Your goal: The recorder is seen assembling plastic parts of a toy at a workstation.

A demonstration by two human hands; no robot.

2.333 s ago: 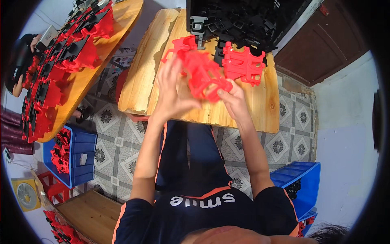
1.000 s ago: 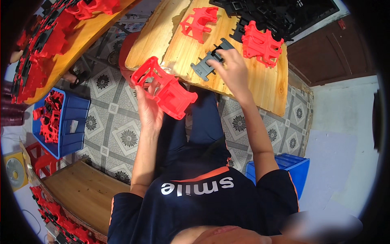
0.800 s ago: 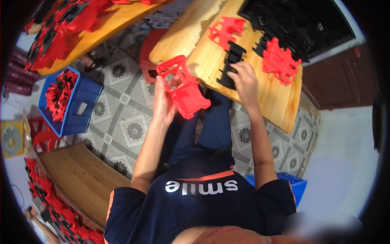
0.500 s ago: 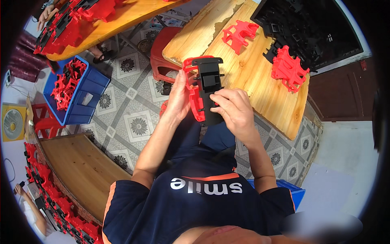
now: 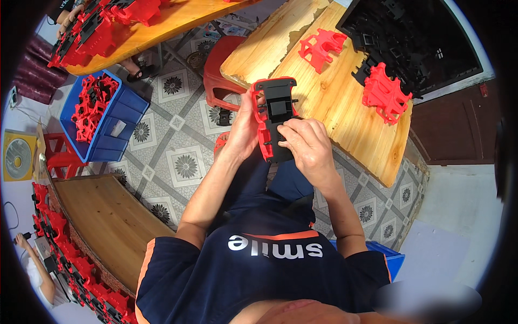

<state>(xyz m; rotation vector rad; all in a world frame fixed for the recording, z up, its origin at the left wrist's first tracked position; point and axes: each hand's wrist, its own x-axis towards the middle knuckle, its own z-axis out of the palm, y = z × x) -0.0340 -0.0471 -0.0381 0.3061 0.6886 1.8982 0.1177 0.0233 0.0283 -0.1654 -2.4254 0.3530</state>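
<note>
Head view shows the left hand [image 5: 242, 132] curled around a red frame's [image 5: 264, 137] left side, its fingers partly hidden, while the right hand [image 5: 311, 148], fingers bent nearly together, grips a black plate [image 5: 279, 92] laid over it. Both parts are at the wooden table's [image 5: 329, 102] near edge.
</note>
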